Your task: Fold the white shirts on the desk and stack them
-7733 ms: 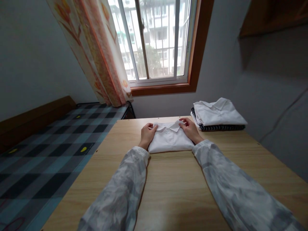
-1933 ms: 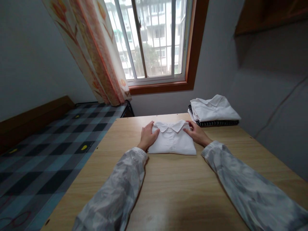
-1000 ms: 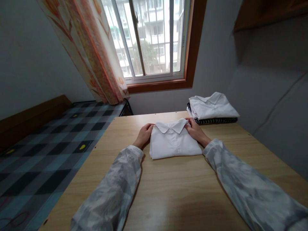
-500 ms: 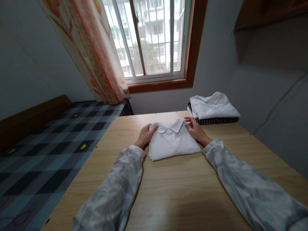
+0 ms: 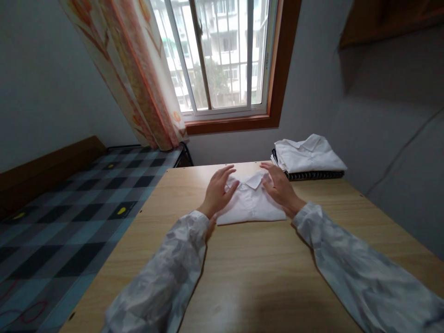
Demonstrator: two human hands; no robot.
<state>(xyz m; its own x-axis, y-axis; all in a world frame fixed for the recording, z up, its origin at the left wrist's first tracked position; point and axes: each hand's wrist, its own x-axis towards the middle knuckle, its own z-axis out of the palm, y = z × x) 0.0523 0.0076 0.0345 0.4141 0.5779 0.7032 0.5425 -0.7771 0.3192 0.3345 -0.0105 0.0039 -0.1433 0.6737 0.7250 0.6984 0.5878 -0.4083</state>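
A folded white shirt (image 5: pixel 250 203) lies on the wooden table (image 5: pixel 236 268), its collar toward the window. Over its left side is my left hand (image 5: pixel 219 189), open, thumb and fingers apart. My right hand (image 5: pixel 279 188) is also open, at the shirt's right side near the collar. Neither hand grips the cloth; whether the fingertips touch it is hard to tell. Parts of the shirt's side edges are hidden behind the hands.
At the table's back right, a folded white shirt (image 5: pixel 308 155) rests on dark striped cloth (image 5: pixel 315 175). A bed with a checked cover (image 5: pixel 104 203) stands left. Behind are a window (image 5: pixel 225 60) and a curtain (image 5: pixel 138 78). A wooden shelf (image 5: pixel 385 23) hangs upper right.
Both hands have let go of the shirt's upper corners and opened, lifting slightly over it. The shirt's near edge lies a little farther back.
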